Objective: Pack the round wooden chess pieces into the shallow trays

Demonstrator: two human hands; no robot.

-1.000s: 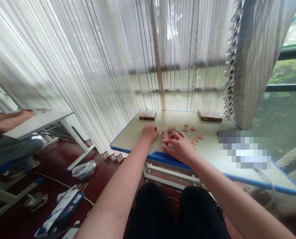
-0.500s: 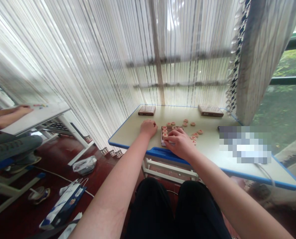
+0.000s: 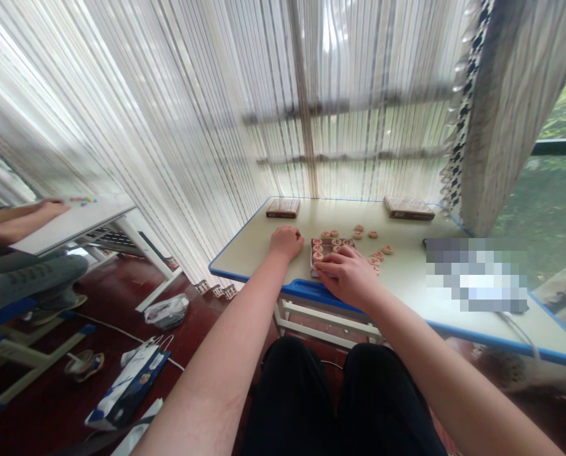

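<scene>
A shallow box (image 3: 312,269) of xiangqi pieces lies near the front edge of the table. Round pieces with red characters (image 3: 317,256) line its left side, and darker-marked pieces (image 3: 342,243) sit along its far side. My right hand (image 3: 352,272) is bent over the box, fingers drawn together at its near left corner; what lies under the fingertips is hidden. Left of the box, my left hand (image 3: 287,243) rests on the table with curled fingers, and whether it holds anything is hidden. Loose xiangqi pieces (image 3: 374,260) lie right of and behind the box.
On the blue-edged table (image 3: 244,253), flat boxes stand at the back left (image 3: 283,208) and back right (image 3: 409,208). A blurred-out object (image 3: 477,275) with a cable lies on the right. Another person's hands (image 3: 49,208) rest at a white table. Bags (image 3: 166,310) lie on the floor.
The view has shifted slightly. My right hand's fingers stay at the box's near left corner, with a small shift. My left hand keeps its curled pose on the table.
</scene>
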